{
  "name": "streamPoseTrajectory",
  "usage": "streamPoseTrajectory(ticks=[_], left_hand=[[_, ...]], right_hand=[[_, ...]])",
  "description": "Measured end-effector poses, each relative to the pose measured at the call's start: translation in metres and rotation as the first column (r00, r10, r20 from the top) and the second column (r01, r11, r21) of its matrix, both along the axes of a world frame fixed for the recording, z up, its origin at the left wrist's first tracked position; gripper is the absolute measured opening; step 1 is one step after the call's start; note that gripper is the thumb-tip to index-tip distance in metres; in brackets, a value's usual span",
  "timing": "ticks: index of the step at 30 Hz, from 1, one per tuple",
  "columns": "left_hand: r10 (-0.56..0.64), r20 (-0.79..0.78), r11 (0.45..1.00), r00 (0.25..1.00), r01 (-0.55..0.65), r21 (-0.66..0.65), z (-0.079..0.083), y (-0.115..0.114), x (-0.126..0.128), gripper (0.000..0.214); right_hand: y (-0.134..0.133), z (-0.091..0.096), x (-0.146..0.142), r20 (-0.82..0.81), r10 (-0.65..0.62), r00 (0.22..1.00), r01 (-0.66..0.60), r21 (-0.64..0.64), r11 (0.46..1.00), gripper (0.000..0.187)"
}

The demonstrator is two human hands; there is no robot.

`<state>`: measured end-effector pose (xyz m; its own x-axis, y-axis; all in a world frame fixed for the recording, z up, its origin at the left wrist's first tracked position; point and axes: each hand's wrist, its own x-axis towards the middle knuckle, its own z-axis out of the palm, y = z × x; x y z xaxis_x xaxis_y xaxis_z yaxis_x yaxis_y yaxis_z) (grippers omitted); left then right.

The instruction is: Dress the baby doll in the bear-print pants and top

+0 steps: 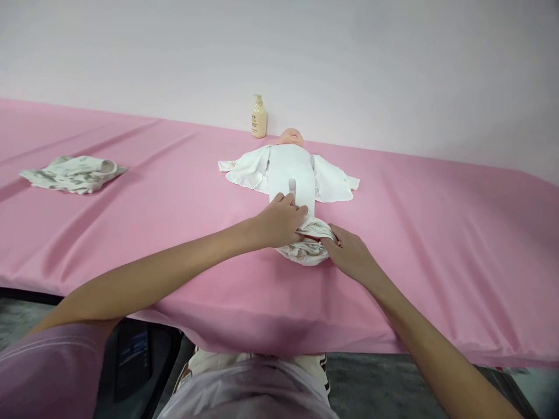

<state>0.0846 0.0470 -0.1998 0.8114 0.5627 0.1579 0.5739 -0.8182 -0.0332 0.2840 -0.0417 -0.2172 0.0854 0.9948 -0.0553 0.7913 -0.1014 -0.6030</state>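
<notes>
Right at the doll's lower end, the patterned cloth [302, 254] sits bunched on the pink cover [183, 174], with something reddish showing in its opening. My right hand [349, 253] pinches the rim of that opening between thumb and fingers. My left hand [279, 224] is curled over the near end of the white panel [290, 163], beside the same rim; my knuckles hide the fingertips, so I cannot tell what they grip. I judge the step to be working the opening about the doll's lower body, and the next move seems to call for an even hold on both sides, panel clear of the folds. Farther up, the white top [248, 169] spreads to either side, and the doll's head [292, 137] lies near the pump bottle [259, 121] by the wall [393, 70]. Well off to my left rests a folded cloth [76, 174].
</notes>
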Motion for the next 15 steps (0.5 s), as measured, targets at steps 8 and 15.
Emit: streamPoseTrajectory(ticks=[8, 15], left_hand=[[0.230, 0.265, 0.897, 0.937, -0.099, -0.430, 0.002, 0.006, -0.006, 0.048], [0.477, 0.518, 0.676, 0.710, 0.080, -0.732, 0.001, 0.006, -0.019, 0.058]], right_hand=[[0.012, -0.010, 0.003, -0.432, -0.109, 0.895, 0.068, -0.109, 0.992, 0.017], [0.017, -0.001, 0.000, -0.744, -0.026, 0.667, -0.029, -0.061, 0.998, 0.060]])
